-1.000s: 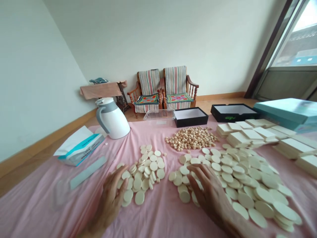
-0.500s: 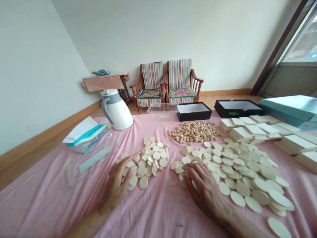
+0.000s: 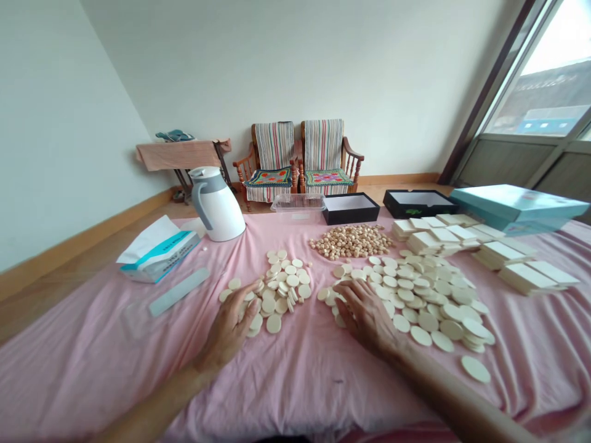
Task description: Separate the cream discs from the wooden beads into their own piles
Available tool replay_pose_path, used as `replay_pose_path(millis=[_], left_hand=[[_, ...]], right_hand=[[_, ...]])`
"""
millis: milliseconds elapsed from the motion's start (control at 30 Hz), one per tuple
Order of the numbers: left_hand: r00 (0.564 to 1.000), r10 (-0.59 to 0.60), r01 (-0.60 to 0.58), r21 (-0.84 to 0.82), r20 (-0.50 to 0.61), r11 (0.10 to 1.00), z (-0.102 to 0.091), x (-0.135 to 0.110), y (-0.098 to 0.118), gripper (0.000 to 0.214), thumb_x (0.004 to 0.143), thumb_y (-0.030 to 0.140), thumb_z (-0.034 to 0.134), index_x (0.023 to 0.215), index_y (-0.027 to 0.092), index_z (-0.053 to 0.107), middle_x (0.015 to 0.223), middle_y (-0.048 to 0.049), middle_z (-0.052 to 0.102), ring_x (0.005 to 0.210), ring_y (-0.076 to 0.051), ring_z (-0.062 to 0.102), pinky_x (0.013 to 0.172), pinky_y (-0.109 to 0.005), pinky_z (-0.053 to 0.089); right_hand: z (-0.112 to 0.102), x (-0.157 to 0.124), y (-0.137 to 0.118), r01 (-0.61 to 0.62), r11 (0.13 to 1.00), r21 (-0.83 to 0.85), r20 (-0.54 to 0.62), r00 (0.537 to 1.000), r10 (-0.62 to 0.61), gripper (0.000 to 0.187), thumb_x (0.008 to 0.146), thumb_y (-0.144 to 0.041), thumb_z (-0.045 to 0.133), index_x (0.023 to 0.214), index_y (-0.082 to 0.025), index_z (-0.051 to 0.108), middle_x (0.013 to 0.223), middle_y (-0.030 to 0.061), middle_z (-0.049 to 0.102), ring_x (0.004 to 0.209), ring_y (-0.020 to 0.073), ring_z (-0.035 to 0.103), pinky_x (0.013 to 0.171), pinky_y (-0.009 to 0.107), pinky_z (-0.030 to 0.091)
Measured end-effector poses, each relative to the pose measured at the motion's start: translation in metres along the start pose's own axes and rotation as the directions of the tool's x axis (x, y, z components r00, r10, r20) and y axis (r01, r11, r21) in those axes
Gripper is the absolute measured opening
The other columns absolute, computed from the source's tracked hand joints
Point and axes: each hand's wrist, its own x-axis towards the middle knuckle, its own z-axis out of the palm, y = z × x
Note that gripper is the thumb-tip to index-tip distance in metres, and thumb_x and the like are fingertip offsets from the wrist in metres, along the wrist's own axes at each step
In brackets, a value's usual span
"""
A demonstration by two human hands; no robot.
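Observation:
My left hand [image 3: 231, 320] rests at the left edge of a smaller pile of pale round wooden discs [image 3: 273, 324], fingers stretched over some of them. On the left end of a larger spread of similar discs [image 3: 420, 336] lies my right hand [image 3: 364, 312], its fingers extended and slightly apart. Both palms face down, and neither hand grasps a disc. The discs under the palms are partly hidden. Behind the larger spread is a heap of small wooden beads or knobs [image 3: 351, 241].
Stacks of pale square tiles [image 3: 530, 277] lie at the right, before a light blue box [image 3: 517, 206]. Two black trays [image 3: 351, 209] and a clear plastic container [image 3: 298, 204] line the far edge. A white jug [image 3: 221, 209], a tissue pack [image 3: 159, 255] and a translucent strip [image 3: 179, 292] are at left.
The view has tilted and pulled back, showing more window at right and the near table edge. My left hand has moved slightly inward over its discs; my right hand stays on its spread.

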Motion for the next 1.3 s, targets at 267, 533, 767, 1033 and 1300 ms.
replay_pose_path(millis=[267, 533, 767, 1033, 1300], left_hand=[[0.997, 0.074, -0.075, 0.018, 0.021, 0.997, 0.004, 0.035, -0.017, 0.040, 0.093, 0.044, 0.040, 0.118, 0.018, 0.058, 0.118, -0.0119, 0.063, 0.111, -0.023, 0.058, 0.097, -0.043, 0.046], [0.993, 0.050, -0.051, -0.007, -0.108, 0.999, 0.009, 0.040, -0.034, 0.040, 0.092, 0.046, 0.041, 0.112, 0.018, 0.060, 0.113, -0.0105, 0.065, 0.105, -0.023, 0.061, 0.091, -0.037, 0.049], [0.989, 0.015, -0.021, -0.035, -0.147, 0.999, 0.002, 0.043, -0.029, 0.042, 0.091, 0.048, 0.039, 0.106, 0.017, 0.063, 0.109, -0.0100, 0.067, 0.104, -0.023, 0.061, 0.090, -0.035, 0.049], [0.986, -0.048, 0.034, -0.085, -0.162, 0.996, 0.002, 0.044, -0.026, 0.042, 0.091, 0.048, 0.039, 0.104, 0.016, 0.063, 0.108, -0.0099, 0.068, 0.104, -0.023, 0.061, 0.091, -0.035, 0.047], [0.979, -0.054, 0.041, -0.068, -0.198, 0.997, 0.004, 0.044, -0.030, 0.040, 0.091, 0.046, 0.038, 0.102, 0.016, 0.063, 0.106, -0.0092, 0.068, 0.102, -0.022, 0.062, 0.091, -0.034, 0.047]], right_hand=[[0.027, 0.086, 0.006, -0.153, 0.982, -0.114, 0.404, 0.895, 0.186, 0.029, 0.088, -0.007, 0.041, 0.107, -0.013, 0.062, 0.101, 0.0111, 0.063, 0.092, 0.0177, 0.058, 0.076, 0.026, 0.042], [0.067, 0.111, 0.011, -0.118, 0.977, -0.179, 0.437, 0.880, 0.186, 0.020, 0.083, -0.007, 0.047, 0.089, -0.012, 0.065, 0.092, 0.0112, 0.064, 0.083, 0.0170, 0.058, 0.069, 0.024, 0.039], [0.035, 0.126, 0.058, -0.248, 0.921, -0.300, 0.307, 0.889, 0.339, 0.026, 0.083, -0.004, 0.042, 0.094, -0.009, 0.064, 0.096, 0.0145, 0.061, 0.085, 0.0190, 0.057, 0.069, 0.026, 0.039], [0.020, 0.116, 0.013, -0.165, 0.985, -0.039, 0.445, 0.880, 0.165, 0.017, 0.081, -0.011, 0.049, 0.083, -0.015, 0.065, 0.081, 0.0058, 0.065, 0.075, 0.0144, 0.058, 0.066, 0.022, 0.038], [0.027, 0.083, -0.036, -0.028, 0.999, 0.023, 0.634, 0.774, 0.007, 0.013, 0.077, -0.014, 0.055, 0.084, -0.017, 0.065, 0.083, 0.0056, 0.067, 0.077, 0.0166, 0.062, 0.063, 0.023, 0.037]])
